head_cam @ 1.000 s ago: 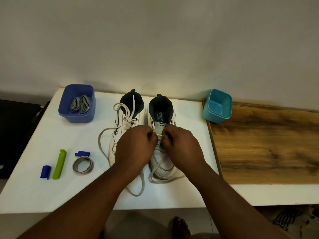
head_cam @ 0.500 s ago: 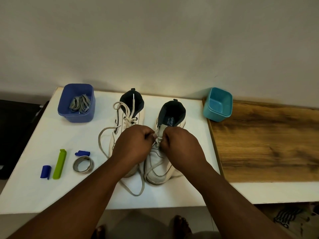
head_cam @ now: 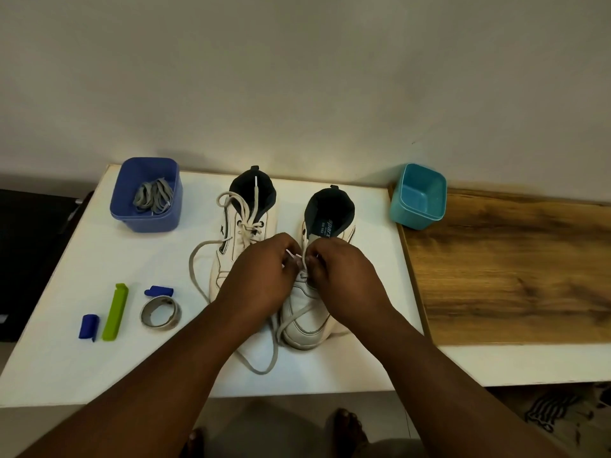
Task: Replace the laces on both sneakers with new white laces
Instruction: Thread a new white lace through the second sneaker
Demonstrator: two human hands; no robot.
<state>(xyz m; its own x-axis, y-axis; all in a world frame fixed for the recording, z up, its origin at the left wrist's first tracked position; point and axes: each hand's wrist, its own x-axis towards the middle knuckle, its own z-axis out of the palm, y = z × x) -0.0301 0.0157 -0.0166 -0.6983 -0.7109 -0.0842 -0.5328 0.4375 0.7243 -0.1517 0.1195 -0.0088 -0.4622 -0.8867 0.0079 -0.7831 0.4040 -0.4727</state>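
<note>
While curled, hands (head_cam: 264, 276) (head_cam: 344, 276) pinch lace (head_cam: 295, 257), right sneaker (head_cam: 305, 320)

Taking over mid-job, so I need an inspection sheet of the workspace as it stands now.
Surface: white table, wooden board at its right.
Job's things: left sneaker laced, ends loose; right sneaker being laced; grey laces in blue tub.
Clutter: teal tub, tape roll, green clip, two blue caps.
Grippers: left hand and right hand pinch the white lace over the right sneaker.
Cables: nothing seen.
Surroundings: plain wall; bare feet below.
</note>
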